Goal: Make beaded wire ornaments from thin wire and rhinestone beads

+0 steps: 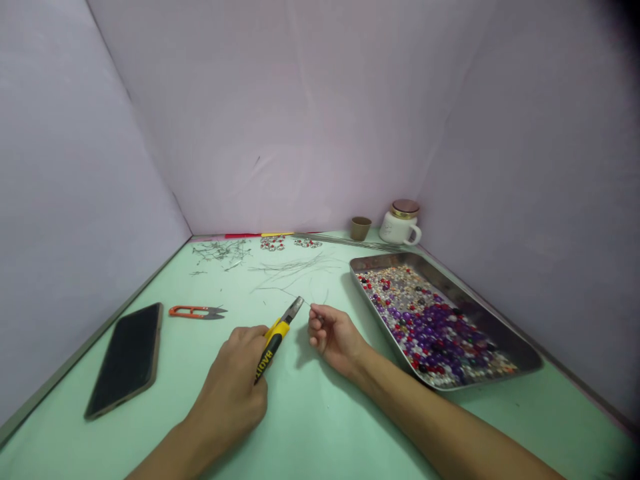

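Observation:
My left hand (239, 380) is wrapped round the yellow and black handles of a pair of pliers (277, 340). The metal jaws point up and right, at a thin wire (307, 303) that runs to my right hand. Thumb and forefinger of my right hand (336, 339) pinch this wire just right of the jaws. Thin wire ends stick out above the fingers and to the left of the jaws. Whether the jaws are clamped on the wire is too small to tell.
At right stands a metal tray (380, 319) of mixed beads (440, 327). On the left lie orange thread snips (197, 313) and a phone (127, 360). Behind are loose wires (290, 268), wire scraps (220, 251), beaded rings (273, 244), a small brown cup (361, 229) and a white lidded mug (397, 228).

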